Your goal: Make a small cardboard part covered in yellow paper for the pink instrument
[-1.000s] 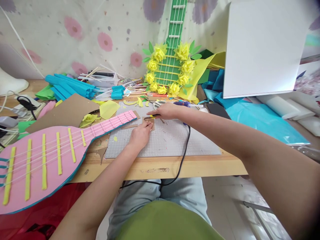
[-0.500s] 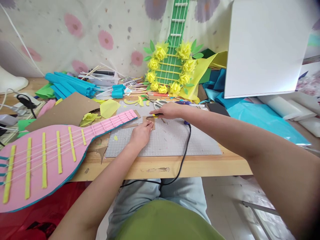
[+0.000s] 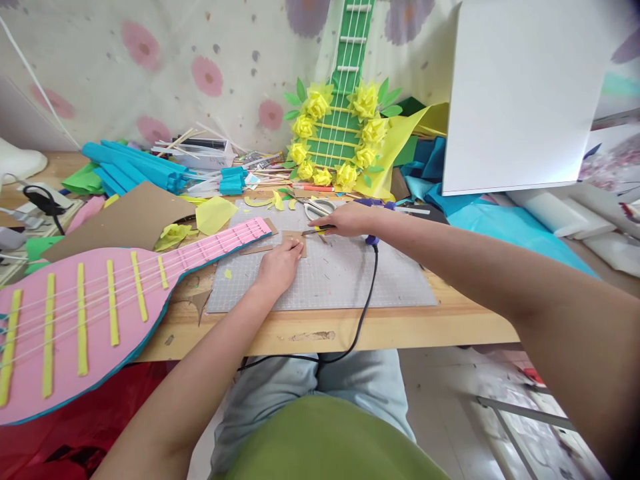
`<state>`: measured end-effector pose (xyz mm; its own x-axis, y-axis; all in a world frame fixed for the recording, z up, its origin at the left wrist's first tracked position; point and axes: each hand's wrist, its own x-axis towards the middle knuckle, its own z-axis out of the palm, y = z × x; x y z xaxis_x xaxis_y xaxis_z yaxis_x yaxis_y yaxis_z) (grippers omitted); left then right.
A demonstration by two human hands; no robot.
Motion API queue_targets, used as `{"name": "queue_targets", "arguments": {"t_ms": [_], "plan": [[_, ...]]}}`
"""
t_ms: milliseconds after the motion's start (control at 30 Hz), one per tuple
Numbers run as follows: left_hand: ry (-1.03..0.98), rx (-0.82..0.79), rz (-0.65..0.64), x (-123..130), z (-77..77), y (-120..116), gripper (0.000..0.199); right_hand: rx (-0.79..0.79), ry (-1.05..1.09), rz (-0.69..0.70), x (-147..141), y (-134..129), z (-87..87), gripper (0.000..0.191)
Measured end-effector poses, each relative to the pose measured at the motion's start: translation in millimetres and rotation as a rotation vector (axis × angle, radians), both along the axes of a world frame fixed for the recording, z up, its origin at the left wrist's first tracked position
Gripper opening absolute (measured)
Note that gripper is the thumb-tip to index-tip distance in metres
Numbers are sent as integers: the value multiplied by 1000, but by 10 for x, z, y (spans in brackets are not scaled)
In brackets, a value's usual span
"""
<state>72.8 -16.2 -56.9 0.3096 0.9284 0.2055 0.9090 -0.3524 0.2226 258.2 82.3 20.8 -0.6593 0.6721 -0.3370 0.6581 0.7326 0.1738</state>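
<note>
I am looking down on a wooden table (image 3: 400,327) that is carrying a grey cutting mat (image 3: 350,283). A pink guitar (image 3: 100,307) is lying across the left side, its neck reaching onto the mat's far left corner, and a green guitar (image 3: 345,100) ringed with yellow flowers is leaning against the far wall. A white board (image 3: 520,93) is standing at far right.

On the mat's far edge a small cardboard piece (image 3: 295,239) is lying flat. My left hand (image 3: 278,265) is pressing down on it, fingers spread and gripping nothing. My right hand (image 3: 345,219) is closed around a knife (image 3: 317,231), the tip sitting on the cardboard just right of the left fingertips.

I judge I am cutting the cardboard. The next stroke calls for firm pressure from the left hand, fingertips staying clear of the blade's path.
</note>
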Motion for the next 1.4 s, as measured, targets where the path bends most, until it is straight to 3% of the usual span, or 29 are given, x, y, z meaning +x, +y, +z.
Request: {"name": "queue_targets", "arguments": {"t_ms": [600,767,933,1100,1400], "plan": [[8,-7,-1,-9,7,1,35,-36,3,-45,86,-38,65,48],[-16,4,-11,-14,14,-2,34,-21,181,-68,-96,-76,183,49],[-40,25,-18,-19,1,1,33,-54,147,-25,-327,-100,37,48],[-27,36,-27,-25,-9,1,33,-51,128,-13,-358,-95,-106,49],[-11,21,-8,-9,-24,-1,34,-43,104,9,-277,0,-18,47]]}}
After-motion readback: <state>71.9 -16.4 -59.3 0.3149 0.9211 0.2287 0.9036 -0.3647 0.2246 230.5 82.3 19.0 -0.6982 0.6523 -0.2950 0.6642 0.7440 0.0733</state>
